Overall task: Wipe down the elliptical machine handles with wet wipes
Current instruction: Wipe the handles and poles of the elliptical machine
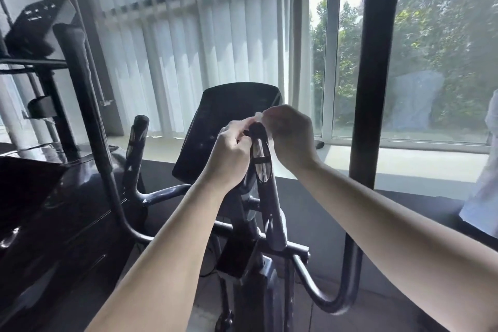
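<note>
A crumpled white wet wipe (258, 116) peeks out between both hands, atop the black elliptical handle (272, 205) with oval metal plates (260, 168). The right hand (289, 135) grasps the wipe, and the left hand (231, 151) grips the handle's tip.

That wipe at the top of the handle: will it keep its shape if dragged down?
Probably not: the wet wipe looks thin and crumpled between the left hand and right hand, so likely floppy. It may bunch on the handle, whose shiny plates look slick.
</note>
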Demonstrator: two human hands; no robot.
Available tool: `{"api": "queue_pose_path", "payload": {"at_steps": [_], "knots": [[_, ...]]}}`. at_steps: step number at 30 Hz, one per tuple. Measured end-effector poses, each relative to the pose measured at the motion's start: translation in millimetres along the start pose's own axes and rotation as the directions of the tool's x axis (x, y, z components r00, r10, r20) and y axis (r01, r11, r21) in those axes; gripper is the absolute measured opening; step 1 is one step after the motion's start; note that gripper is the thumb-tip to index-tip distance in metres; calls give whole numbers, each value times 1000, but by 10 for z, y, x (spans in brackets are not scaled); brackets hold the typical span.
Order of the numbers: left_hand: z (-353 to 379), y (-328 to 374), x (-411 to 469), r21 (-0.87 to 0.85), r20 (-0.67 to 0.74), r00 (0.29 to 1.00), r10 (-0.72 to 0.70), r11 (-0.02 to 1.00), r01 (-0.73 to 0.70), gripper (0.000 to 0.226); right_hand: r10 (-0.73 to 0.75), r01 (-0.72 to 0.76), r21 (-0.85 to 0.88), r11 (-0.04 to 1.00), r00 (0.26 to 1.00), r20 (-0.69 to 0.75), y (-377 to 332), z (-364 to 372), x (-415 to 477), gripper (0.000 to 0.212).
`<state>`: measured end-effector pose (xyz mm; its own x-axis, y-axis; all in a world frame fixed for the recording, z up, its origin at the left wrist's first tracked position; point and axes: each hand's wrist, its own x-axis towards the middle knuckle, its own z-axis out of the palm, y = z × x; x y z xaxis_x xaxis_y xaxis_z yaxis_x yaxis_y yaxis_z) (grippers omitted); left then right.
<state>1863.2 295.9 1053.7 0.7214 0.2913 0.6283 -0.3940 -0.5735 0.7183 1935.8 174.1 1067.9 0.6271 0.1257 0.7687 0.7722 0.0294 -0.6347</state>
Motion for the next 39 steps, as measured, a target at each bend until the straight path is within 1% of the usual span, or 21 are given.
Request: {"api": "queue_pose_path", "payload": {"at_steps": [1,3,4,5,8,10,11,12,14,15,16,18,22,25,27,29,31,33,34,36,39], "knots": [[-3,1,0,7,4,1000,5,1000,-5,51,-17,18,-46,999,1000,18,18,-9,-46,23],[-8,0,9,17,6,1000,9,1000,-9,49,-47,58,-201,978,997,57,62,-38,-199,40],[-11,-1,14,15,6,1000,8,1000,-8,48,-44,63,-247,967,996,80,111,-69,-276,47],[-13,0,17,6,9,1000,3,1000,-3,46,-13,42,-251,967,993,115,158,-116,-349,52],[-38,13,-3,-26,44,999,-16,1000,17,41,116,-32,-326,945,963,243,209,-309,-510,54],[-54,9,-7,16,73,997,-8,1000,7,41,179,-88,-337,938,951,251,162,-424,-544,47],[-57,-2,-4,56,89,996,-1,998,-4,42,214,-143,-296,944,951,223,123,-463,-536,40],[-56,-1,-13,94,102,995,4,996,-13,45,271,-233,-204,951,945,185,76,-494,-527,32],[-51,34,-58,155,91,996,24,987,-38,53,442,-451,19,892,882,163,-21,-502,-497,17],[-55,70,-97,185,61,997,51,981,-61,54,495,-518,98,850,849,186,-69,-496,-482,10],[-67,117,-144,216,28,995,91,972,-95,51,526,-560,153,814,824,212,-113,-488,-470,5],[-101,201,-233,238,8,988,152,960,-149,40,537,-593,233,771,802,261,-187,-484,-460,7],[-139,308,-414,264,110,982,151,949,-175,26,512,-611,281,740,783,353,-266,-495,-490,6],[-117,423,-552,262,89,987,134,953,-153,3,493,-626,318,712,769,408,-298,-543,-568,7],[-90,496,-642,266,39,993,108,957,-114,4,492,-644,303,703,747,446,-328,-620,-642,14],[-43,571,-733,261,-37,997,69,964,-57,7,497,-622,197,758,746,443,-360,-736,-728,21],[14,660,-824,252,-112,993,33,968,-4,11,462,-519,69,852,808,365,-391,-874,-814,17],[92,747,-925,234,-145,989,-2,972,37,11,393,-412,-5,911,865,313,-440,-1016,-915,7],[136,781,-975,236,-151,988,-12,971,48,11,373,-394,2,919,871,320,-467,-1080,-972,4],[229,817,-1065,246,-156,987,-41,966,79,10,352,-390,28,920,856,378,-513,-1171,-1084,7],[349,851,-1189,196,-153,981,-118,970,147,8,302,-356,49,933,850,431,-527,-1198,-1205,6]]}}
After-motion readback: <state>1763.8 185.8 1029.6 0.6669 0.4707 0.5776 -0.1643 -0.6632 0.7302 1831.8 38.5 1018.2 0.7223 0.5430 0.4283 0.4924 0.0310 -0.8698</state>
